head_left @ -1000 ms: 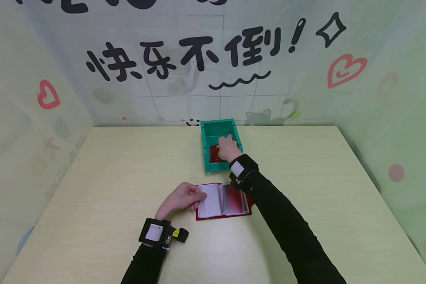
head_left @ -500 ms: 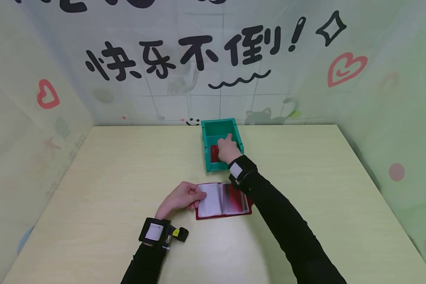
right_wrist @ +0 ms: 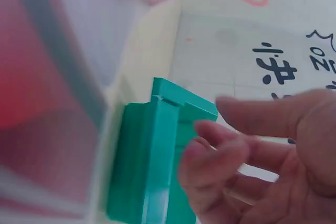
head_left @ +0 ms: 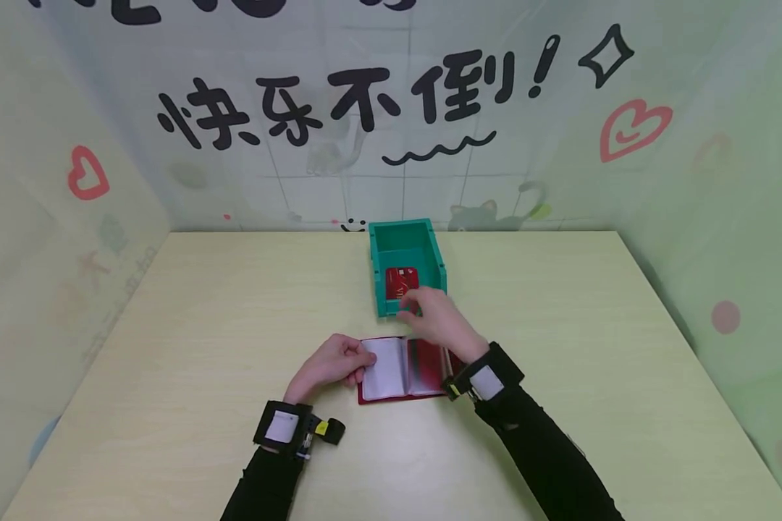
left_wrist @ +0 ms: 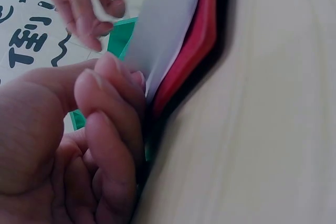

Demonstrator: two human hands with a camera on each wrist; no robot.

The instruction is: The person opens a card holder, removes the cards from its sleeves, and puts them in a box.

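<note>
Well, largest first: on my head view a pale printed wall with black lettering stands behind the light wooden counter. At the counter's far side I have the green bin, and nearer me lies the red-covered booklet, spread flat, pale page on the left, reddish sleeve on the right. My left hand pinches the booklet's left edge, thumb on top of the page. My right hand hangs above the bin's near end and the booklet's far edge, fingers bent with a gap to the thumb; I see nothing in its grasp. Smallest, a red card lies inside the bin, toward the near end, just beyond those fingers.
</note>
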